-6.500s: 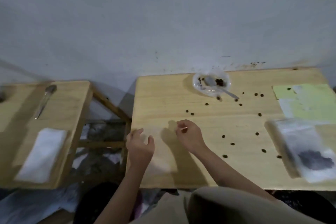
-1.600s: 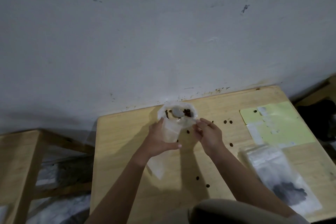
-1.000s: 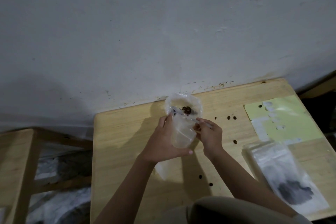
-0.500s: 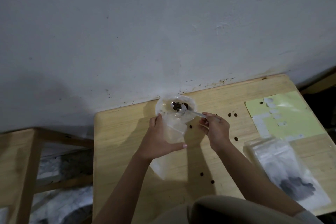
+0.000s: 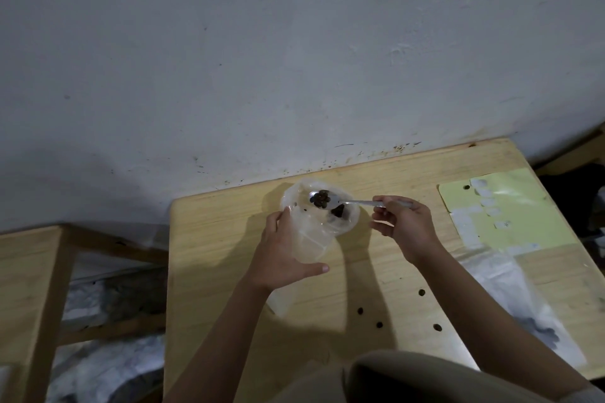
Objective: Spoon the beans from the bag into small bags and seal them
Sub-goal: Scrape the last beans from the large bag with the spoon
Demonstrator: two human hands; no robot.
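Far left: second wooden table (image 5: 29, 271), only its corner in frame, with crumpled pale plastic (image 5: 108, 366) on the floor below. Main wooden table (image 5: 222, 239) against grey-white wall (image 5: 294, 59).

Left hand (image 5: 281, 258) gripping a small clear plastic bag (image 5: 311, 239) — thumb stretched across the near side, fingers wrapped round the far side, bag held upright with its mouth open; bag's lower end trailing under the wrist toward the tabletop. Just behind the bag mouth, clear plastic bowl (image 5: 347, 219) with a few dark beans inside, touching or overlapping the bag in this view; cannot tell which.

Metal spoon (image 5: 330, 201) held level over the bag mouth and bowl, heaped with dark beans (image 5: 320, 199). Right hand (image 5: 402, 226) pinching the spoon handle between thumb and curled fingers.

Loose beans (image 5: 379, 324) scattered on the table near the front edge, between the forearms and just right of them. Far right: pale green sheet (image 5: 510, 206) lying flat — white patches on it. Nearer the front, large clear bag (image 5: 510, 288) lying flat, dark beans pooled in its lower end.
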